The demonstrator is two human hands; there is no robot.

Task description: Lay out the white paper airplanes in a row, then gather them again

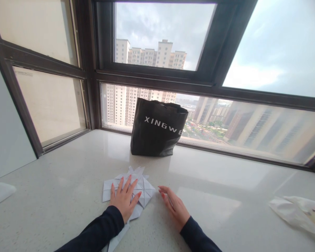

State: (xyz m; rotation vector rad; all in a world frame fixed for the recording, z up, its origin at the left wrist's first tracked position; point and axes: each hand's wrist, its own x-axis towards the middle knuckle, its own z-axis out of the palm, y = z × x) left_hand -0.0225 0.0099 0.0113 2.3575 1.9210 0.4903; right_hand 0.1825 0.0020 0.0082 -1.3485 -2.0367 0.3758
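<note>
A folded white paper (147, 190) with many creases and pointed flaps lies on the pale speckled sill. Across it my left hand (124, 199) rests flat with the fingers spread, covering part of its middle. Just right of the paper's right-hand corner is my right hand (175, 206), apart from it, with slightly curved fingers and nothing seen in them. Below my left wrist a strip of white paper (118, 239) shows, partly hidden by the sleeve; whether it joins the folded paper I cannot tell.
A black bag (157, 131) with white lettering stands upright behind the paper, against the window. At the right edge lies a crumpled whitish plastic wrapper (296, 211). Something white (1, 193) sits at the far left. Dark window frames (91, 70) border the stone sill (220, 185).
</note>
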